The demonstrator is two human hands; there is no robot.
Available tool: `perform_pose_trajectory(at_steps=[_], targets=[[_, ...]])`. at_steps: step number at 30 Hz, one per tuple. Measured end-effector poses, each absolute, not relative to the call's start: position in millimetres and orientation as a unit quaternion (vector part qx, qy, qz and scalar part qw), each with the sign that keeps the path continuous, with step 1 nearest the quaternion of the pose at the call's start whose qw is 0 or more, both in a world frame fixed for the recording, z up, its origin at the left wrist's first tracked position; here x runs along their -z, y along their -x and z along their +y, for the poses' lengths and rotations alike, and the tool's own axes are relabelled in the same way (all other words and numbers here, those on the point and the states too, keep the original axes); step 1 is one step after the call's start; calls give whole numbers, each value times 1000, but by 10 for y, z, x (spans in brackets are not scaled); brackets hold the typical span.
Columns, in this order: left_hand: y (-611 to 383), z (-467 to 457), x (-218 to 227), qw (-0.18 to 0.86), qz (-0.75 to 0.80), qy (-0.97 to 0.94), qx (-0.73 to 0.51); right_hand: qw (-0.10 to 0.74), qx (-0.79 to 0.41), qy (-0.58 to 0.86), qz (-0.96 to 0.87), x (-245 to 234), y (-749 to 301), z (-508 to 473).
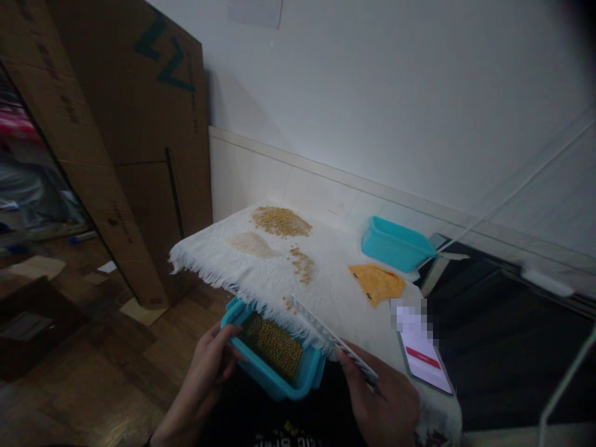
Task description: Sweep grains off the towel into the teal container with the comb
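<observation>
head view: left grip (215, 359) holds blue tub (261, 376)

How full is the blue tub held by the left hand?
Partly full: yellowish beans lie inside the blue tub, and bare inner wall shows between them and the rim.

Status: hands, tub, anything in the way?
Left hand gripping blue tub, beans inside. Right hand holding white strip over edge of cloth. Fringe across tub's far rim.
</observation>
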State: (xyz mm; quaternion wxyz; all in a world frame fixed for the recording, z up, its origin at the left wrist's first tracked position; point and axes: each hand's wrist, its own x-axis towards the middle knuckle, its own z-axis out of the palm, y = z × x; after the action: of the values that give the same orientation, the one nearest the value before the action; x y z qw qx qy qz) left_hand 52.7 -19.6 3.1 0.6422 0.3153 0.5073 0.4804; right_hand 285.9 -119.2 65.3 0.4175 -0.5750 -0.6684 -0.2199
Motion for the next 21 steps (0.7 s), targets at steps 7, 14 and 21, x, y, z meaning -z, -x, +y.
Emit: perform_pose_trajectory(at_steps=[7, 14, 21], targets=[[-522, -203, -33, 643, 509, -315, -478, 411, 196, 593, -664, -583, -2850, -1224], [-536, -191, -68, 635, 519, -310, -481, 449, 226, 660, -558, -515, -3110, -910], [-530, -213, -71, 640, 519, -308, -476, 463, 224, 640, -571, -468, -3190, -734]])
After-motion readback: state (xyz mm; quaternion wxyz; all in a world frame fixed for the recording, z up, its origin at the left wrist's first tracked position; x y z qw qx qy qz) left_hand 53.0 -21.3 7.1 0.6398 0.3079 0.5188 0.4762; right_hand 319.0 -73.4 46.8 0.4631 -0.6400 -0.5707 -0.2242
